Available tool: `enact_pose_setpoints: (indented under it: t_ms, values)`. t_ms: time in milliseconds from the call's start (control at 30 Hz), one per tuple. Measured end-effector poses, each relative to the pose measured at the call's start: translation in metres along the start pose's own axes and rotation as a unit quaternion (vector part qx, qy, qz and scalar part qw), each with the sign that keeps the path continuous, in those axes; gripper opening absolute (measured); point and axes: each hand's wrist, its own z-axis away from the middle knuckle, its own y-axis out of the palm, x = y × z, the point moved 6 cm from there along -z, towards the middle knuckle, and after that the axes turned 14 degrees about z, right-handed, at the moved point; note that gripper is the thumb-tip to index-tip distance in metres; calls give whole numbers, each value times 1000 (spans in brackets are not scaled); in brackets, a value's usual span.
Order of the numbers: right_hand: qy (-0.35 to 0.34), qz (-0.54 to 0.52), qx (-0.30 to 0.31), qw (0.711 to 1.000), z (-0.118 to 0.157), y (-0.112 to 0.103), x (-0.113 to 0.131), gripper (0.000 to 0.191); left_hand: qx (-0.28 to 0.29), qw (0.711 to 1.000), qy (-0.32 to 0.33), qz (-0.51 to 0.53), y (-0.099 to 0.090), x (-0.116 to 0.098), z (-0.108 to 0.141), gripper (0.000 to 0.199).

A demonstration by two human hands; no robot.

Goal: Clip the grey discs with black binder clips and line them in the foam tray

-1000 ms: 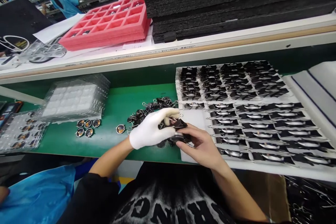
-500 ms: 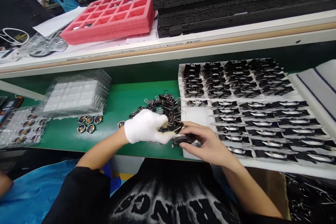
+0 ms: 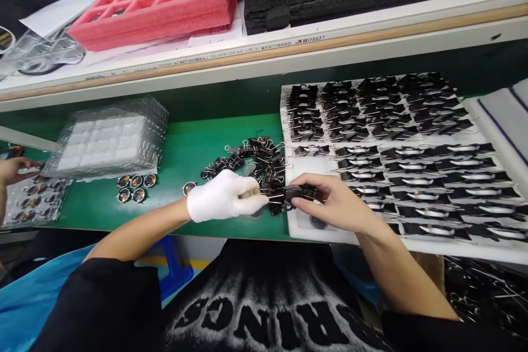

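My left hand (image 3: 220,197), in a white glove, pinches the wire handles of a black binder clip (image 3: 278,197). The clip's jaw end meets a round, dark disc-shaped piece (image 3: 293,193); whether it grips the edge cannot be made out. Bare, my right hand (image 3: 334,201) holds that disc between thumb and fingers, with another black clip partly hidden under the fingers. Just behind my hands is a heap of loose binder clips (image 3: 237,159). Another dark disc (image 3: 317,222) lies below my right hand on a white foam board (image 3: 305,168).
Rows of clipped round pieces (image 3: 416,181) cover the foam board's right side. Left stand stacked clear plastic trays (image 3: 111,137) and several small round parts (image 3: 136,181). A shelf edge (image 3: 264,47) spans the back. Another person's hand (image 3: 16,169) is at far left.
The disc and both hands have come slightly up, and the clip in my left hand is now in line with the disc. The camera view has tilted down. Another person's hand has appeared at left.
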Motion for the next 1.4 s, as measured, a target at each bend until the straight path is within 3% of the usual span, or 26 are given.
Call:
enact_pose_setpoints:
  t_ms: [167, 333, 500, 600, 667, 733, 800, 833, 900, 967, 1100, 1200, 1300, 1400]
  values:
    - [26, -24, 14, 999, -1, 7, 0, 17, -4, 1000, 17, -6, 1, -2, 3, 29]
    - [46, -24, 28, 998, -1, 12, 1, 17, 8, 1000, -12, 5, 7, 3, 5, 32]
    - [31, -12, -9, 999, 2, 13, 3, 12, 27, 996, -64, 50, 6, 8, 5, 29]
    - [-48, 36, -79, 995, 3, 4, 10, 8, 71, 974, -126, 173, 10, 10, 0, 33]
    - [-172, 124, -151, 965, 8, -4, 23, 13, 106, 932, -197, 283, 18, 10, -4, 52]
    - [-296, 246, -213, 898, 19, -6, 33, 21, 128, 899, -241, 343, 26, 8, -11, 61]
    - [-333, 353, -273, 831, 27, -6, 34, 32, 121, 904, -236, 335, 27, 6, -20, 52]
    - [-308, 388, -302, 815, 30, -7, 30, 38, 107, 917, -221, 315, 25, 5, -25, 46]
    - [-212, 403, -348, 819, 33, -11, 18, 54, 65, 941, -199, 264, 18, 7, -34, 40]
    - [-106, 353, -363, 856, 35, -9, 4, 66, 29, 960, -187, 206, 8, 12, -40, 44]
    - [35, 160, -351, 922, 34, 14, -19, 65, -6, 979, -167, 116, -8, 17, -49, 48]
    - [77, -20, -338, 938, 26, 26, -27, 72, 8, 982, -160, 101, -9, 17, -55, 49]
    - [109, -190, -274, 936, 17, 27, -34, 70, 52, 985, -142, 88, -1, 12, -57, 43]
    - [140, -256, -220, 931, 17, 23, -38, 56, 102, 988, -102, 55, 8, 1, -57, 33]
